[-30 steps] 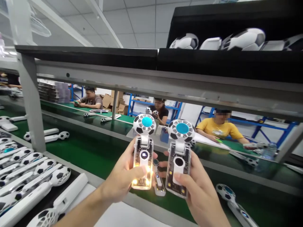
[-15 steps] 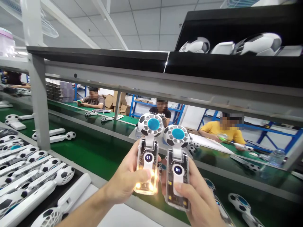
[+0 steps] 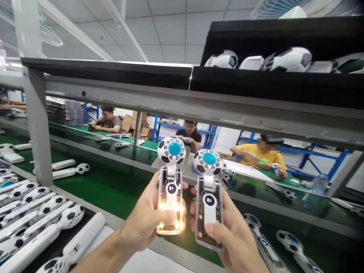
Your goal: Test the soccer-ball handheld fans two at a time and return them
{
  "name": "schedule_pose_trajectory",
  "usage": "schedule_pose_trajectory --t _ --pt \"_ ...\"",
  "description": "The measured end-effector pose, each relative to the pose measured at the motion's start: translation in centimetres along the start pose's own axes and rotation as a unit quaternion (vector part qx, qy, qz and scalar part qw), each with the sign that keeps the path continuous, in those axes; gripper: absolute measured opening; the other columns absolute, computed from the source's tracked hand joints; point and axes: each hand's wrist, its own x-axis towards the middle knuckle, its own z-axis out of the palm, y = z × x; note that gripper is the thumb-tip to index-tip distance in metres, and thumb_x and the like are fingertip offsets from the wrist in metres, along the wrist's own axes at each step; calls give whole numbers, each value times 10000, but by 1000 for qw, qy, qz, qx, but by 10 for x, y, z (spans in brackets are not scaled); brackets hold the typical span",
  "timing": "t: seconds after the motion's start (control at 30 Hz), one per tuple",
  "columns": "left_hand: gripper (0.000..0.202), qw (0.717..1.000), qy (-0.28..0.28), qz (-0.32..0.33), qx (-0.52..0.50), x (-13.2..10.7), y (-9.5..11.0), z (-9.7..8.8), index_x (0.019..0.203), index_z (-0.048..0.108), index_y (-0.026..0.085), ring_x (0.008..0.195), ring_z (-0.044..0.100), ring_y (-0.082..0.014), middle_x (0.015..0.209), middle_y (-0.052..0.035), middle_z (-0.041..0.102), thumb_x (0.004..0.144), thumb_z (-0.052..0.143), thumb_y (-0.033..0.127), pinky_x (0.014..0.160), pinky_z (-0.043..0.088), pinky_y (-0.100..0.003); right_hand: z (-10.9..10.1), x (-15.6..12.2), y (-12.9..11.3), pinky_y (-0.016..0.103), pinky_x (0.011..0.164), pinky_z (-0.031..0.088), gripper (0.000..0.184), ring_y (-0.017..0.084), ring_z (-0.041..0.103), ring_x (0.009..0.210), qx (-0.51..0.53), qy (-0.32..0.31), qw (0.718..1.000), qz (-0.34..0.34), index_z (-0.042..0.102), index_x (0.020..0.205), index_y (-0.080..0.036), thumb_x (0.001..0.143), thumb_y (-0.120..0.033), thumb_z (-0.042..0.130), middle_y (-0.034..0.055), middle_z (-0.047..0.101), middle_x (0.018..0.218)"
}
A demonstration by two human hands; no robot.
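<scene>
Gripping a glowing fan [image 3: 171,198] in the left hand [image 3: 145,216] and another fan [image 3: 209,203] in the right hand [image 3: 233,227] above the near edge of the bench [image 3: 105,191], now showing 01 on the latter's display [image 3: 209,200], dark a second ago, so apparently powering both.

L hand [image 3: 145,218]: thumb hides pt of lit gadget [image 3: 171,188]; R hand [image 3: 234,223]: thumb hides pt of dimmer gadget [image 3: 209,200]. White gadget [image 3: 82,237] at btm L & 2 gadgets [image 3: 265,244] at btm R cut by btm edge; ball [image 3: 351,63], upper R, cut by R edge.
</scene>
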Motion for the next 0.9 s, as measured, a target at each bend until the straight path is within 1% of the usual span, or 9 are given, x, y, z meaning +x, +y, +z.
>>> schedule_pose_trajectory --t 0.1,0.2,0.37,0.43,0.53,0.63,0.7,0.77,0.9 --pt "429 1000 0 -3 2 0 0 0 1134 554 209 676 660 -155 833 -31 675 749 742 186 599 518 -249 -5 1 4 268 615 474 591 192 641 706 16 -2 1000 3 454 1326 -255 792 -325 696 66 699 914" --pt "356 1000 15 -3 5 0 -1 -1 1118 568 195 647 649 -144 806 -32 668 791 708 212 583 520 -249 -7 2 6 279 630 495 529 190 642 690 24 -10 1000 4 469 1311 -232 823 -311 659 74 705 886" --pt "352 1000 -14 2 -14 2 -3 0 1112 564 198 639 658 -144 818 -32 679 788 703 188 571 521 -238 -1 2 3 275 625 499 535 189 638 689 20 1 1000 5 472 1297 -228 813 -330 675 74 707 898" --pt "344 1000 -13 0 -11 2 -4 0 1101 572 195 630 649 -138 795 -25 673 783 704 181 569 519 -234 0 1 2 271 621 499 553 189 636 690 25 4 1000 7 478 1286 -221 798 -348 704 75 707 895" --pt "340 1000 -4 -5 -5 1 -4 1 1098 582 194 609 629 -122 771 -18 666 781 707 190 559 509 -222 1 1 1 267 619 501 609 181 632 688 41 9 999 11 437 1329 -232 798 -330 720 64 707 894" --pt "345 1000 -5 -11 0 0 -5 0 1118 583 206 617 635 -122 787 -19 675 795 703 194 559 503 -214 1 0 1 263 617 500 537 177 637 691 47 -10 999 -1 473 1296 -233 814 -307 698 63 709 898" --pt "361 1000 -6 -16 6 0 -5 -1 1135 575 211 636 655 -137 824 -32 689 799 703 202 572 505 -224 1 1 2 265 624 500 480 179 638 694 47 -30 998 -16 503 1265 -224 826 -305 679 66 708 895" --pt "392 1000 -6 -22 17 -1 -4 -2 1159 560 208 655 678 -164 877 -56 703 797 708 222 599 516 -254 0 1 2 270 633 502 473 178 633 692 50 -38 998 -25 500 1274 -231 839 -304 671 54 700 883" --pt "450 999 -1 -23 42 -2 -1 -1 1203 531 198 717 714 -224 965 -94 713 794 710 252 664 539 -322 -2 3 1 293 663 522 491 189 642 722 48 -20 998 -28 508 1285 -244 844 -331 703 60 707 927"
